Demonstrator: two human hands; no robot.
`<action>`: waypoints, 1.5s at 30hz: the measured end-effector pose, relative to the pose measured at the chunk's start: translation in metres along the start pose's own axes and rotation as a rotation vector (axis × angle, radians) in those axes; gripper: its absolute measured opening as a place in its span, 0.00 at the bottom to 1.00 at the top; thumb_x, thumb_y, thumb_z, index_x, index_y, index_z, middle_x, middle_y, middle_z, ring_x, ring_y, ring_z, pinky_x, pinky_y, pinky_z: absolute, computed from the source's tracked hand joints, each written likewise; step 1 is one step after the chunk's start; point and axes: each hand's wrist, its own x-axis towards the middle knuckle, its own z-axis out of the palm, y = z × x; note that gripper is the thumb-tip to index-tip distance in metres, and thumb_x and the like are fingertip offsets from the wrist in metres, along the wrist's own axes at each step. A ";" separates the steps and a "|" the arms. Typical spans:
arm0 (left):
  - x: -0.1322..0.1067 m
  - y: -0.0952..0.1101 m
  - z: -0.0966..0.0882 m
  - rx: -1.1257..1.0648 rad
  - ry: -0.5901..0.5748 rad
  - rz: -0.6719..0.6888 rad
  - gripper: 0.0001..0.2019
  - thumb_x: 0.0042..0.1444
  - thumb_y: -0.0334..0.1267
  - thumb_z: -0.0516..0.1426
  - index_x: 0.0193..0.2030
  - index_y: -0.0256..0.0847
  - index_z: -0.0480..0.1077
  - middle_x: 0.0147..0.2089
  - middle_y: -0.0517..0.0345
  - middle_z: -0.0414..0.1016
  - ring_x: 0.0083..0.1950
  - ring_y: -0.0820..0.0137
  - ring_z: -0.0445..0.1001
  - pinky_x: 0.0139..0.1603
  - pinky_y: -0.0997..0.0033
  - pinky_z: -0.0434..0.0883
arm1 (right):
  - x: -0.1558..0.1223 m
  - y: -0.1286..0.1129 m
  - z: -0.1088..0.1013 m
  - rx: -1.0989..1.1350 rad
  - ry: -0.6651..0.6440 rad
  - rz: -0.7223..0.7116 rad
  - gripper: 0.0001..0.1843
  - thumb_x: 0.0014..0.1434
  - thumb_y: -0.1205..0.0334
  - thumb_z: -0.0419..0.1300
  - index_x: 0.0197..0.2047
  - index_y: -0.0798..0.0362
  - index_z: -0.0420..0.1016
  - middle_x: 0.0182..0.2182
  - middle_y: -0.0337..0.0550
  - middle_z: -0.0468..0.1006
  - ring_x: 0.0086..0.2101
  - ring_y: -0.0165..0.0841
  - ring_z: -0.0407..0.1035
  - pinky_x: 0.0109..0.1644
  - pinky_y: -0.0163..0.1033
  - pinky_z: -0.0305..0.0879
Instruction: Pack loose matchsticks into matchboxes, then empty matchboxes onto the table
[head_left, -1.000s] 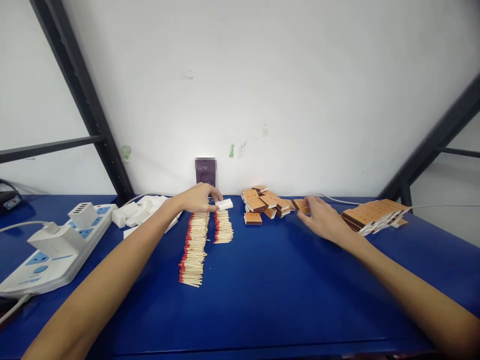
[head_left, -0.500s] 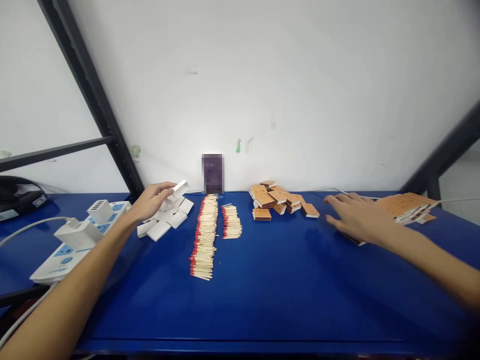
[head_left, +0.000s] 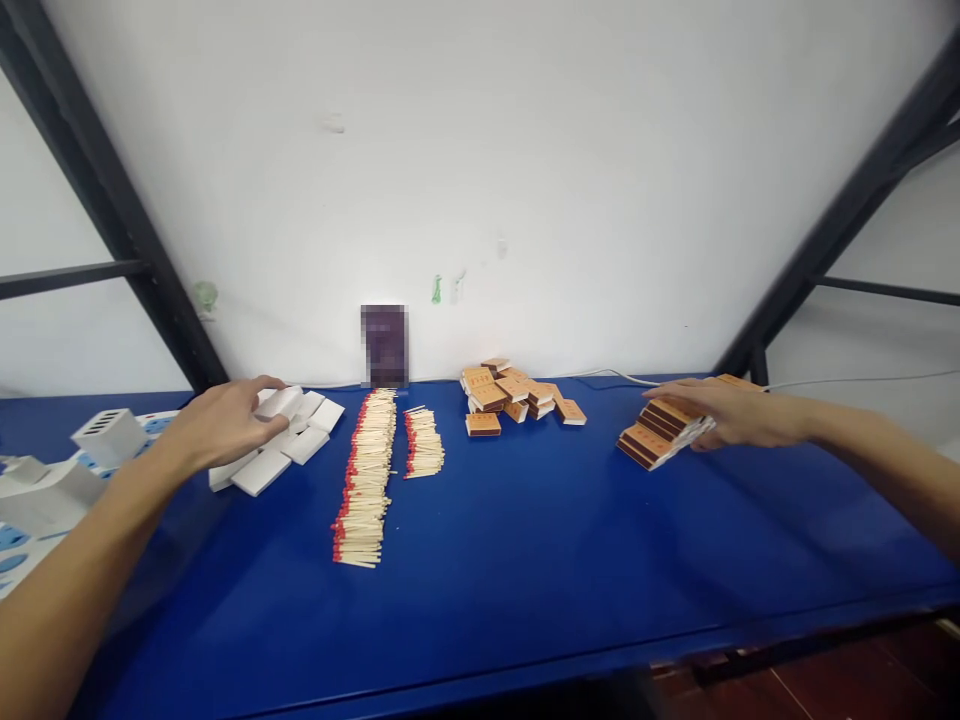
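Note:
My left hand (head_left: 232,425) is closed with thumb and fingers around a small white matchbox tray (head_left: 280,401), low over the pile of white trays (head_left: 262,470). On the right, my right hand (head_left: 724,412) reaches over a fanned stack of orange-brown matchbox sleeves (head_left: 651,442) with dark striking strips. Its fingers curl over the stack's back edge and the thumb is on the near side; the fingertips are partly hidden. Between the hands lie a long row of red-tipped matches (head_left: 367,480) and a shorter row of matches (head_left: 424,445).
Several assembled matchboxes (head_left: 517,390) are heaped near the wall. A dark pixelated rectangle (head_left: 386,345) stands behind the long match row. At the left are a white power strip (head_left: 45,545) and a plug adapter (head_left: 111,437). Black metal posts (head_left: 112,200) frame the blue table (head_left: 487,580).
The view has turned right. My left hand has lowered the raised white tray toward the pile. My right hand, spread before, has moved over the sleeves and closed on them.

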 end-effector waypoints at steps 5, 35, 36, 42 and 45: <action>-0.008 0.002 -0.007 0.030 0.019 0.002 0.26 0.52 0.49 0.52 0.55 0.39 0.65 0.42 0.49 0.73 0.44 0.56 0.72 0.39 0.67 0.64 | 0.008 0.003 -0.001 0.024 0.105 -0.036 0.30 0.45 0.68 0.63 0.54 0.52 0.72 0.57 0.54 0.69 0.57 0.48 0.61 0.59 0.48 0.56; 0.039 0.129 -0.025 -0.598 0.052 0.581 0.22 0.57 0.47 0.55 0.55 0.38 0.69 0.47 0.50 0.76 0.35 0.70 0.74 0.42 0.66 0.70 | 0.088 -0.241 0.026 1.796 -0.162 -0.494 0.21 0.56 0.70 0.54 0.54 0.54 0.69 0.55 0.48 0.73 0.54 0.37 0.68 0.65 0.46 0.58; 0.044 0.129 -0.024 -0.649 -0.011 0.580 0.23 0.57 0.48 0.55 0.55 0.37 0.69 0.48 0.49 0.76 0.33 0.71 0.75 0.39 0.67 0.70 | 0.092 -0.243 0.025 1.793 -0.161 -0.503 0.21 0.56 0.70 0.54 0.54 0.55 0.69 0.56 0.49 0.72 0.54 0.37 0.68 0.65 0.46 0.58; 0.064 0.125 -0.011 -0.846 -0.221 0.607 0.23 0.57 0.52 0.55 0.48 0.34 0.72 0.46 0.47 0.77 0.24 0.75 0.73 0.32 0.70 0.70 | 0.109 -0.250 0.027 1.775 -0.147 -0.484 0.17 0.56 0.68 0.55 0.49 0.54 0.71 0.48 0.49 0.76 0.47 0.34 0.71 0.54 0.41 0.68; 0.068 0.123 -0.006 -0.844 -0.310 0.554 0.22 0.55 0.53 0.56 0.42 0.34 0.74 0.40 0.49 0.78 0.23 0.74 0.73 0.30 0.70 0.69 | 0.116 -0.249 0.027 1.687 -0.192 -0.455 0.16 0.59 0.64 0.53 0.50 0.56 0.70 0.39 0.49 0.78 0.38 0.33 0.72 0.47 0.41 0.69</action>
